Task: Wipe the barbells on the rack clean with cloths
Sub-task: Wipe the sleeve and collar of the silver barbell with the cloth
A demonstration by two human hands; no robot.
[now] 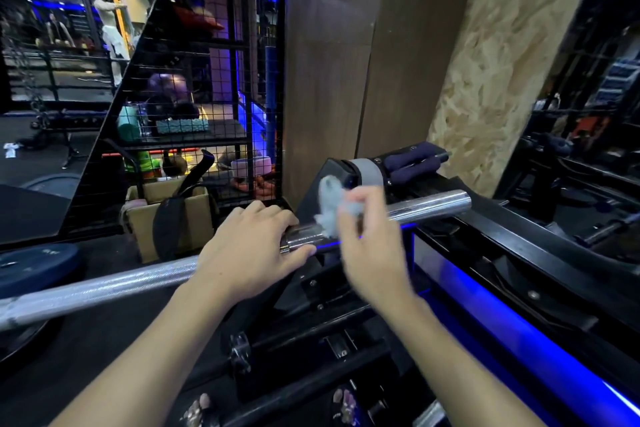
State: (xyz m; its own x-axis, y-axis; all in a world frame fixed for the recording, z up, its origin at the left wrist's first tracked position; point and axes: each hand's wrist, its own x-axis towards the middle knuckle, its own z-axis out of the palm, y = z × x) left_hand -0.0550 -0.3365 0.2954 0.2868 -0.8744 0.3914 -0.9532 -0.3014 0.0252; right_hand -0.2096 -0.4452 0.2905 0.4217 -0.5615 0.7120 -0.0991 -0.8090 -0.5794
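Note:
A silver barbell (97, 291) runs from the lower left up to its chrome sleeve end (436, 204) at the right, lying on the black rack (485, 246). My left hand (252, 250) grips the bar near the sleeve collar, fingers curled over the top. My right hand (370, 250), blurred by motion, holds a small pale grey cloth (332, 204) against the chrome sleeve just right of my left hand.
A blue light strip (519, 329) runs along the rack frame. A blue weight plate (34, 267) lies at the left, and a cardboard box with a black belt (169, 218) stands by a wire mesh cage (194, 97). A wooden pillar (346, 62) rises behind.

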